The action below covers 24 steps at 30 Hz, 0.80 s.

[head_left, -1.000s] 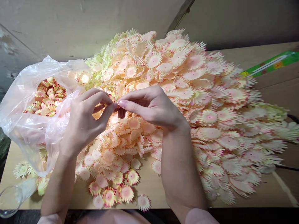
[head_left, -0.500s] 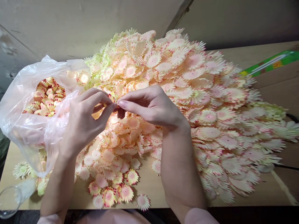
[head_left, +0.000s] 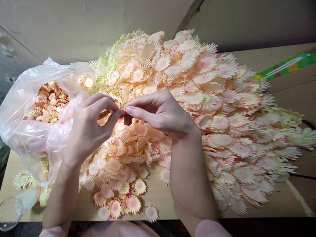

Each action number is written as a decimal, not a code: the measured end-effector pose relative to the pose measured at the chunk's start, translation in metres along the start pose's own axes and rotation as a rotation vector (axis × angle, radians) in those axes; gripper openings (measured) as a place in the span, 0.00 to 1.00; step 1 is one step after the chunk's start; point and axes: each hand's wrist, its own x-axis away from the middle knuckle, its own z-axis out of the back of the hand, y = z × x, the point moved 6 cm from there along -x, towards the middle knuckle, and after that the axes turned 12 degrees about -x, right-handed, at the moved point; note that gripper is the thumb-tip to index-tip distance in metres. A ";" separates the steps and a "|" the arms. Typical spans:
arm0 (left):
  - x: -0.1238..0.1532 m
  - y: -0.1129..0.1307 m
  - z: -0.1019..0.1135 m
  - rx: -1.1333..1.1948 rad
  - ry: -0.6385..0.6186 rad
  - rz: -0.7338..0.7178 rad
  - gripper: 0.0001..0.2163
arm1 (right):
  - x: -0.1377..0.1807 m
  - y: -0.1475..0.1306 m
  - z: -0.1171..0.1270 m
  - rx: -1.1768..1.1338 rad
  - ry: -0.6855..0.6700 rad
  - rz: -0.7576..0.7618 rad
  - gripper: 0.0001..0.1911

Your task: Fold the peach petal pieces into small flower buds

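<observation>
My left hand [head_left: 95, 121] and my right hand [head_left: 154, 110] meet fingertip to fingertip above a heap of flower pieces. Each is closed in a pinch of thumb and fingers. Between them a tiny yellowish, red-edged flower piece [head_left: 120, 102] shows, mostly covered by the fingers. The large heap of artificial flower pieces [head_left: 219, 123] has flat, cream to pink discs with fringed, red-tipped edges. At left, a clear plastic bag [head_left: 22, 85] stands open beside my left hand, holding smaller, curled flower pieces [head_left: 50, 102] with red tips.
Several loose flower pieces [head_left: 133, 204] lie near the front edge of the wooden table [head_left: 161, 204]. A clear cup [head_left: 11, 210] lies at the front left corner. Behind the heap rises a wall [head_left: 86, 29]. A green package [head_left: 288, 67] and cardboard [head_left: 293, 85] are at right.
Almost nothing differs. Both hands keep the same pinch in the same place, with only a very slight shift at the fingertips.
</observation>
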 end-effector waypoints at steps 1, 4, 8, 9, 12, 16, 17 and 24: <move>0.000 0.000 0.000 0.004 -0.001 -0.002 0.03 | 0.000 0.000 0.000 0.002 0.002 -0.002 0.11; 0.000 0.000 -0.001 0.010 -0.006 -0.012 0.03 | 0.000 0.001 0.001 0.020 0.004 -0.004 0.11; 0.000 -0.001 -0.003 0.009 -0.002 -0.019 0.04 | 0.000 0.000 0.001 0.050 -0.009 0.018 0.11; 0.000 -0.001 -0.003 0.011 0.001 -0.017 0.04 | 0.000 0.000 0.001 0.053 -0.012 0.027 0.11; -0.001 -0.001 -0.003 0.025 -0.006 -0.010 0.03 | 0.000 -0.001 0.001 0.056 -0.012 0.054 0.10; -0.002 -0.001 -0.001 0.044 -0.016 -0.016 0.04 | 0.001 -0.002 0.000 0.060 -0.004 0.084 0.08; -0.003 -0.002 0.000 0.052 -0.018 -0.017 0.04 | 0.001 -0.002 -0.001 0.057 -0.005 0.086 0.08; -0.003 -0.004 0.002 0.058 -0.029 -0.008 0.03 | 0.001 0.001 -0.002 0.020 -0.035 0.039 0.10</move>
